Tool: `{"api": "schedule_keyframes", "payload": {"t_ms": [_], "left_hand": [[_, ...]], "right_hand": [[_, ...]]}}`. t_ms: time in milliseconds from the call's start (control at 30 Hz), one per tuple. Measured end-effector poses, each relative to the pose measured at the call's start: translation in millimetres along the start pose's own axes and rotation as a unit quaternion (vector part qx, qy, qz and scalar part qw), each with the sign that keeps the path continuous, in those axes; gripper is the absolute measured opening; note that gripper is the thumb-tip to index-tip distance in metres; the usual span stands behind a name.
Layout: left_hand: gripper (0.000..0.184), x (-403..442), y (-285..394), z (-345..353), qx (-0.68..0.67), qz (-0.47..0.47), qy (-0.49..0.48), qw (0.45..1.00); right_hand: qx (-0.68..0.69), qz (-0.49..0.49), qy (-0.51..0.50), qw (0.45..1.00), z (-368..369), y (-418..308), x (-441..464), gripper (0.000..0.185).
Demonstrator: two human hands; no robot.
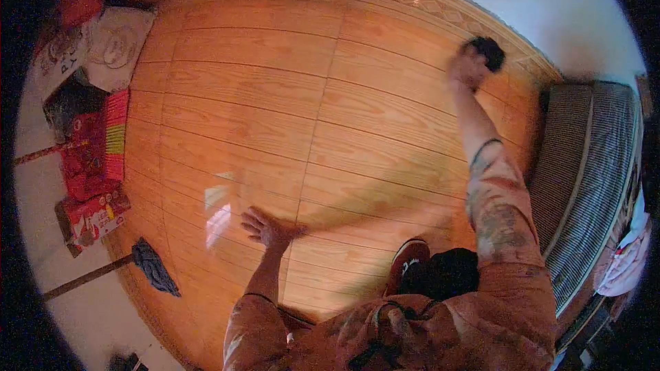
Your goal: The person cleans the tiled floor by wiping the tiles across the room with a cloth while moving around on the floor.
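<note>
My right hand (467,69) reaches far out to the upper right, its fingers closed on a bunched dark cloth (488,53). The cloth is at the floor's far edge, close to the patterned border tiles; blur hides its exact shape. Lower down, my left hand (267,228) rests on the wood-patterned tile floor (240,130) with fingers spread and nothing in it. A bright reflection shows on the floor just left of that hand.
Red boxes (96,220) and printed bags (117,48) line the left side. A dark grey cloth mop head (155,268) on a stick lies at the lower left. A striped padded bed edge (598,165) bounds the right. My shoe (407,264) is below.
</note>
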State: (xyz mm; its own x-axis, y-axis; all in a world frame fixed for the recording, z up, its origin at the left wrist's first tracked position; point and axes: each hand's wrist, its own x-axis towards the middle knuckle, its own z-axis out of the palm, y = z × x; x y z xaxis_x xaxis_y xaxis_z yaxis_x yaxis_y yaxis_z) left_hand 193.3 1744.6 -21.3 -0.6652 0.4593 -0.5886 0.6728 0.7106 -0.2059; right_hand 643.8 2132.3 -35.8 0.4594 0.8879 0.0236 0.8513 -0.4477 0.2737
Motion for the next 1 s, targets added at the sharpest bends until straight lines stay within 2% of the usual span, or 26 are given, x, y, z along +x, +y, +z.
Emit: {"api": "schedule_keyframes", "payload": {"t_ms": [33, 67, 133, 200, 267, 300, 333, 367, 433, 533, 600, 667, 700, 800, 833, 867, 933, 967, 1000], "left_hand": [[0.165, 2.9, -4.7, 6.5, -0.024, 0.015, -0.001, 1.0], [0.165, 5.6, -10.2, 16.4, -0.018, 0.018, 0.003, 1.0], [0.165, 11.2, -18.8, 29.3, -0.016, 0.024, 0.008, 1.0], [0.164, 13.3, -21.2, 31.2, -0.03, 0.026, 0.01, 0.999], [0.164, 11.6, -16.8, 22.8, -0.04, 0.026, -0.001, 0.999], [0.163, 4.7, -11.5, 10.7, -0.038, 0.024, -0.012, 0.999], [0.163, 1.7, -8.2, 3.9, -0.036, 0.02, -0.021, 0.999], [0.163, 1.6, -7.6, 5.2, -0.034, 0.019, -0.017, 0.999], [0.163, 4.3, -7.9, 10.2, -0.034, 0.011, -0.005, 0.999], [0.163, 8.9, -14.8, 15.0, -0.031, 0.021, -0.002, 0.999], [0.162, 12.5, -11.4, 24.0, -0.034, 0.025, 0.019, 0.999], [0.161, 6.8, -10.5, 21.5, -0.046, 0.027, 0.024, 0.998], [0.16, 4.3, -5.8, 13.4, -0.059, 0.032, 0.02, 0.998], [0.157, 5.3, -7.0, 20.8, -0.055, 0.026, 0.049, 0.997], [0.156, 8.9, -8.6, 29.1, -0.056, 0.03, 0.062, 0.996], [0.156, 12.7, -18.3, 37.4, -0.072, 0.047, 0.068, 0.994], [0.155, 14.3, -21.8, 37.8, -0.088, 0.069, 0.085, 0.99], [0.155, 9.0, -24.0, 38.2, -0.083, 0.072, 0.087, 0.99], [0.155, 9.7, -19.3, 33.2, -0.08, 0.077, 0.096, 0.989]], "right_hand": [[-0.065, -0.056, 0.045, 0.995, -0.5, -45.3, 0.3, 0.038], [0.087, -0.068, 0.102, 0.989, -33.0, -83.6, -29.6, 0.038], [0.184, -0.157, 0.153, 0.958, -62.2, -164.6, -59.8, 0.034], [0.287, -0.236, 0.119, 0.921, -88.6, -235.7, -86.9, 0.03], [0.449, -0.275, 0.033, 0.85, -106.3, -288.0, -125.2, 0.028], [0.318, -0.421, 0.058, 0.848, -122.4, -296.8, -145.8, 0.023], [0.369, -0.468, 0.098, 0.797, -104.0, -323.4, -163.1, 0.025], [0.399, -0.459, 0.143, 0.78, -104.3, -329.9, -193.3, 0.03], [0.443, -0.497, -0.035, 0.745, -121.1, -335.4, -235.2, 0.034], [0.559, -0.472, -0.163, 0.662, -122.7, -343.3, -275.8, 0.036], [0.666, -0.334, -0.363, 0.559, -132.0, -321.2, -269.2, 0.036], [0.698, -0.247, -0.51, 0.438, -146.1, -281.2, -250.0, 0.034], [0.694, -0.236, -0.559, 0.387, -146.4, -258.3, -225.5, 0.033], [0.737, -0.245, -0.556, 0.296, -160.4, -142.6, -154.7, 0.044], [0.78, -0.231, -0.421, 0.401, -150.4, -106.1, -136.4, 0.039], [0.784, -0.183, -0.445, 0.391, -131.8, -57.5, -111.5, 0.047], [0.794, -0.134, -0.36, 0.471, -99.2, 43.2, -81.2, 0.047], [0.763, -0.128, -0.271, 0.573, -84.2, 93.2, -79.5, 0.047], [0.784, -0.109, -0.253, 0.556, -41.5, 149.4, -64.5, 0.047]]}}
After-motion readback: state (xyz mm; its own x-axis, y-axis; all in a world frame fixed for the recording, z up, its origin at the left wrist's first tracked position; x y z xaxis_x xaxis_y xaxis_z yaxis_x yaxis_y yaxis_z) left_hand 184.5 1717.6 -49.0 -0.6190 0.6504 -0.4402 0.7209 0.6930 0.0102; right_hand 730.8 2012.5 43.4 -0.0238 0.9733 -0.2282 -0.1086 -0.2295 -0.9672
